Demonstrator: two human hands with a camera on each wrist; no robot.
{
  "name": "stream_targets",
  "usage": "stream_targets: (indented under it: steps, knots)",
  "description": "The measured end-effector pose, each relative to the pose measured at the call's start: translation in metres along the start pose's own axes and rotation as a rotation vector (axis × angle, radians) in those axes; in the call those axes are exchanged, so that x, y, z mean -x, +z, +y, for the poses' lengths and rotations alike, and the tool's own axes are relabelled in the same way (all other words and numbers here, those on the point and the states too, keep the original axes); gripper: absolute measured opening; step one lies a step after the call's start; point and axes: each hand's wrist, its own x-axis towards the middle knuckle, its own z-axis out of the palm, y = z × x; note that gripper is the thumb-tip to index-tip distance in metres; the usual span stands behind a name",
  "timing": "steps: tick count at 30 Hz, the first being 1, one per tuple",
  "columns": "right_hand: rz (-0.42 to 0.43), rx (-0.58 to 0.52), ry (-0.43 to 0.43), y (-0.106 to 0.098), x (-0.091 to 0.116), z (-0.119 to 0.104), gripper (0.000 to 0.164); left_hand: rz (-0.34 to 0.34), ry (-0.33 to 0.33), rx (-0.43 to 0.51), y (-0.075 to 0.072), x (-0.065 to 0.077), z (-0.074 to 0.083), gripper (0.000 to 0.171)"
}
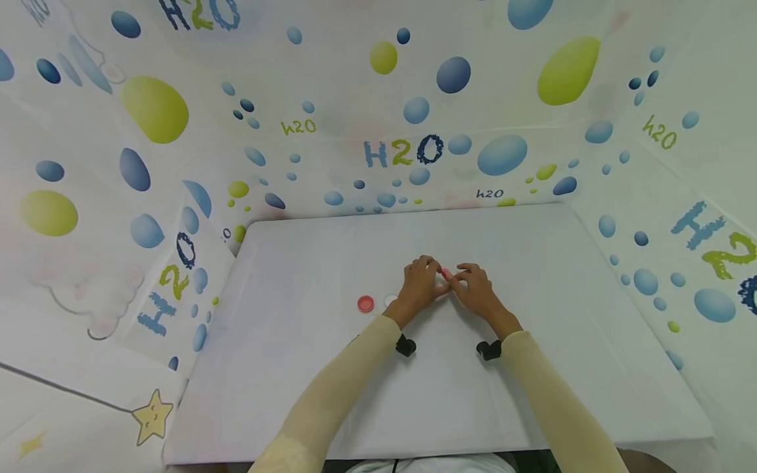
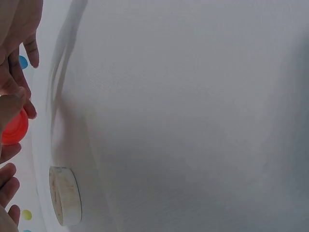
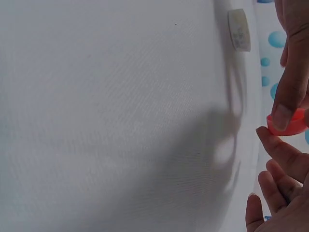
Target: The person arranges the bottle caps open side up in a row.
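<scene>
A small round red lid (image 1: 445,271) is held up between the two hands over the far middle of the table. My left hand (image 1: 420,281) grips it, and in the right wrist view that hand's thumb presses on the red lid (image 3: 288,126). My right hand (image 1: 476,289) holds the lid from the other side, its index fingertip at the edge. In the left wrist view the red lid (image 2: 17,128) is partly covered by fingers. Left of the hands lies a round white container (image 2: 66,195), mostly hidden by the left hand in the head view.
A second red round piece (image 1: 365,303) lies on the table left of the white container. The table (image 1: 296,394) has a white cover. Printed sheets with blue and green spots (image 1: 503,155) stand around its back and sides.
</scene>
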Motion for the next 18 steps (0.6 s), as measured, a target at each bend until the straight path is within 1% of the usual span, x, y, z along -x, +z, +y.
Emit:
stream_targets:
  steps: [6,10,12,14,18]
  knots:
    - [-0.003,-0.038,0.013,-0.0021,0.0001,-0.0021,0.051,0.015,-0.012,-0.003,-0.0034,0.0001,0.0054,0.046]
    - [-0.006,-0.076,0.018,-0.0033,-0.0003,-0.001,0.052,0.024,0.007,0.015,-0.0059,0.0005,0.0073,0.045]
    - [-0.007,-0.099,0.022,-0.0042,0.0001,0.0001,0.052,0.016,0.018,0.021,-0.0068,0.0007,0.0081,0.045]
    - [-0.005,-0.11,0.012,-0.005,0.0003,0.0018,0.051,0.011,0.025,0.031,-0.0072,0.001,0.0083,0.044]
    - [-0.002,-0.099,-0.029,-0.0076,0.0017,0.0061,0.048,-0.012,0.031,0.045,-0.008,0.0027,0.0074,0.041]
